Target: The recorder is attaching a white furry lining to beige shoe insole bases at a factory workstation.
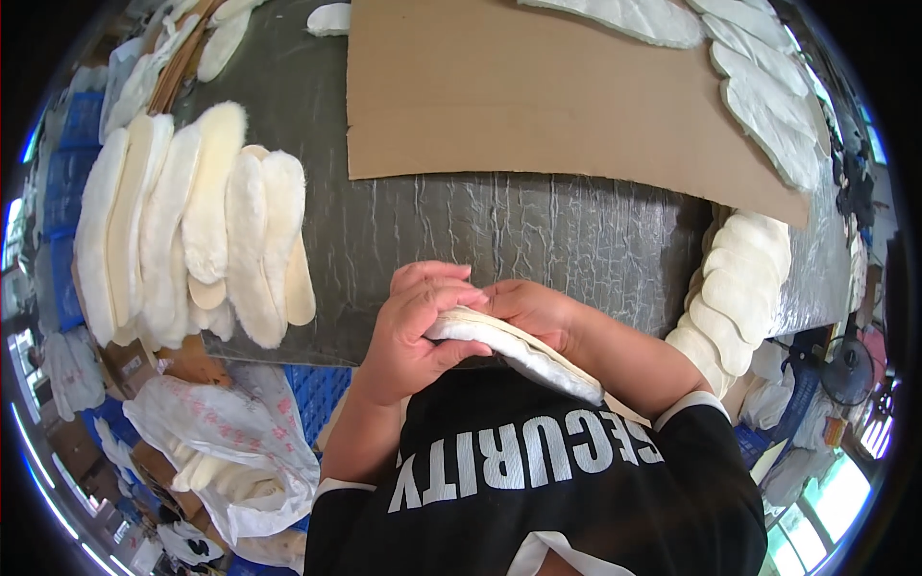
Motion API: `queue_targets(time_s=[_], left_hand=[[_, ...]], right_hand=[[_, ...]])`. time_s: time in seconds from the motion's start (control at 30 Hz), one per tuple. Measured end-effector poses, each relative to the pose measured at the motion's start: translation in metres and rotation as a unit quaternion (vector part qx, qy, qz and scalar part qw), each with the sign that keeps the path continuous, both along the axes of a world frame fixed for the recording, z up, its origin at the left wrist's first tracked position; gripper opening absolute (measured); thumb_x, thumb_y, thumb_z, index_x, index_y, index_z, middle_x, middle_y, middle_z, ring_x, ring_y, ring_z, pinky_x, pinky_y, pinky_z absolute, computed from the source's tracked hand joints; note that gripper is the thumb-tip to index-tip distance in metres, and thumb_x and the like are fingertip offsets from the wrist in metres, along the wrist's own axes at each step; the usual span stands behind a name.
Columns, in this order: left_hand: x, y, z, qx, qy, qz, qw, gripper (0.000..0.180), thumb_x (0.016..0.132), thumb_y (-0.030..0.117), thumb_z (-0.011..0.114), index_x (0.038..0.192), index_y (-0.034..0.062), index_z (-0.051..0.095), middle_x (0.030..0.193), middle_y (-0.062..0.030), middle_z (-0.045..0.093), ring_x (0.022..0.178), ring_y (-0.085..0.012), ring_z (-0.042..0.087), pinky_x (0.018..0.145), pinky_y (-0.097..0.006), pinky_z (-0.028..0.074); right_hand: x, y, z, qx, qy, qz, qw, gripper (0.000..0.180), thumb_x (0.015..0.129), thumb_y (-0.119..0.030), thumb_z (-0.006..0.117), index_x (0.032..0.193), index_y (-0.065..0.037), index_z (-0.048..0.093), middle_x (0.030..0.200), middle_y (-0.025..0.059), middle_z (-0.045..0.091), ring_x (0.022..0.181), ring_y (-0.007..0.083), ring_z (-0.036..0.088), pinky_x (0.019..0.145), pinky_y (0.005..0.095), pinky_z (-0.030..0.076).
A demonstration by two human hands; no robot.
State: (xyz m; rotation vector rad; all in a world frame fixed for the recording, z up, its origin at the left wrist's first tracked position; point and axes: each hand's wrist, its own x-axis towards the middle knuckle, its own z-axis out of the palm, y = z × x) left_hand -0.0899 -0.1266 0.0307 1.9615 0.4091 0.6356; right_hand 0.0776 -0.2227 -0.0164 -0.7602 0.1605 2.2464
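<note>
Left hand [411, 331]: closed over near end of fleece insole pair [514, 350], thumb below, fingers on top.
Right hand [533, 312]: gripping same pair from far side, partly hidden.
Insole pair: between both hands, just above table [499, 240] edge, close to chest.
Slip risk: layers possibly sliding apart if grip loosens.
Neighbour risk: left-side insole row [192, 226] overhanging edge, easily knocked by elbow.

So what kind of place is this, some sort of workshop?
Probably a small footwear workshop making fleecy insoles. Fluffy insoles lie stacked on the grey worktable, more flat ones lie along a cardboard sheet, and both hands, left hand and right hand, hold an insole pair.
</note>
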Motion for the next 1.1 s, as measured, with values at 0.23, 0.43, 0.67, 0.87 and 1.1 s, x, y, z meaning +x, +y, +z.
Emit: queue_targets(time_s=[0.23, 0.43, 0.67, 0.87, 1.1], left_hand=[[-0.011, -0.008, -0.009, -0.17, -0.015, 0.029, 0.985, 0.018, 0.075, 0.012, 0.077, 0.085, 0.0003, 0.066, 0.084, -0.0103, 0.066, 0.078, -0.0219, 0.062, 0.069, -0.03, 0.048], [-0.025, -0.017, -0.027, -0.243, 0.006, 0.093, 0.965, 0.018, 0.079, 0.01, 0.075, 0.085, -0.0025, 0.064, 0.084, -0.0121, 0.065, 0.079, -0.0197, 0.061, 0.071, -0.028, 0.048], [-0.03, -0.019, -0.035, -0.236, -0.037, 0.063, 0.969, 0.019, 0.078, 0.008, 0.076, 0.089, -0.0029, 0.066, 0.086, -0.0128, 0.066, 0.082, -0.0175, 0.062, 0.074, -0.027, 0.048], [-0.029, -0.029, -0.04, -0.263, 0.162, 0.173, 0.935, 0.016, 0.085, 0.005, 0.065, 0.099, -0.0028, 0.067, 0.087, -0.0083, 0.068, 0.08, -0.0111, 0.062, 0.073, -0.026, 0.05], [-0.038, -0.023, -0.086, -0.271, 0.194, 0.151, 0.931, 0.029, 0.086, 0.011, 0.066, 0.111, -0.0035, 0.062, 0.094, -0.0104, 0.069, 0.084, -0.0124, 0.063, 0.074, -0.028, 0.051]], right_hand=[[0.009, -0.011, 0.012, 0.252, -0.306, 0.064, 0.916, 0.046, 0.099, -0.041, 0.045, 0.121, -0.003, 0.059, 0.106, 0.0095, 0.066, 0.083, 0.0235, 0.065, 0.076, 0.0388, 0.052], [0.03, -0.014, 0.064, 0.444, -0.537, 0.282, 0.659, 0.047, 0.08, -0.042, 0.067, 0.111, -0.008, 0.064, 0.083, 0.0185, 0.067, 0.083, 0.0384, 0.064, 0.073, 0.0418, 0.05], [0.017, -0.027, 0.042, 0.474, -0.703, 0.23, 0.478, 0.023, 0.077, -0.03, 0.068, 0.08, -0.007, 0.063, 0.063, 0.0129, 0.063, 0.064, 0.0327, 0.064, 0.06, 0.0413, 0.05], [0.016, -0.014, 0.027, 0.428, -0.716, 0.31, 0.456, 0.035, 0.081, -0.043, 0.061, 0.095, -0.011, 0.066, 0.095, 0.0131, 0.068, 0.099, 0.0259, 0.064, 0.092, 0.0463, 0.042], [-0.006, -0.039, -0.035, 0.483, -0.783, 0.264, 0.289, 0.089, 0.074, -0.072, 0.048, 0.144, -0.018, 0.037, 0.154, 0.0068, 0.025, 0.144, 0.0276, 0.018, 0.113, 0.0582, 0.007]])
